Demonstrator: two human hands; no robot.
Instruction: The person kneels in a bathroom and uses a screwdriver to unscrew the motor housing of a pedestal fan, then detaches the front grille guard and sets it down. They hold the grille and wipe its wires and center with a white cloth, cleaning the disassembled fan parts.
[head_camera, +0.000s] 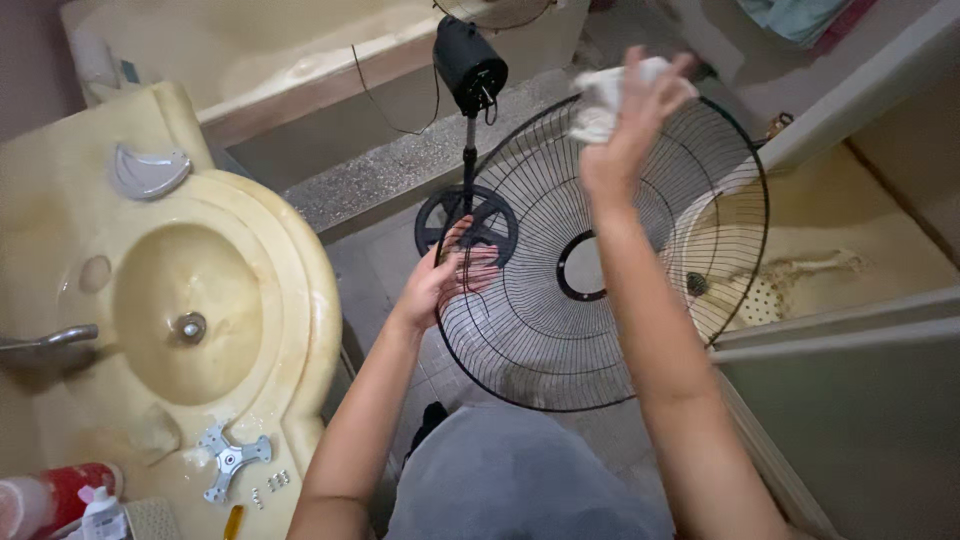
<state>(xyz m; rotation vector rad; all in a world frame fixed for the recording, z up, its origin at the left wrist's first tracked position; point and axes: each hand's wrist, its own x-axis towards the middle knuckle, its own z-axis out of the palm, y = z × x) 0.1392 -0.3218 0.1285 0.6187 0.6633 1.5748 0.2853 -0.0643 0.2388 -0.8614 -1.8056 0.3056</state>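
A big round fan cage (600, 260) made of thin black wires is held up over the floor, in the middle of the view. It has a ring-shaped hole in its center. The left hand (445, 280) grips the cage's left edge, with the fingers curled around the wires. The right hand (630, 120) is at the top of the cage, and its fingers pinch a crumpled white cloth (605, 95) against the wires.

Just behind the cage stands a black fan stand (468, 150) with a round motor on top and a flat round base on the floor. A thin cord runs away from it.

The floor (390, 180) is grey and speckled, like stone. On the left is a yellowish sink (290, 260), smooth and curved, with a round bowl and a metal drain. A shiny metal cross-shaped part (232, 460) and some small screws (272, 483) lie on the sink's edge. A grey shell-shaped soap dish (148, 172) sits near the top. On the right is a stained yellow shower floor (830, 250).
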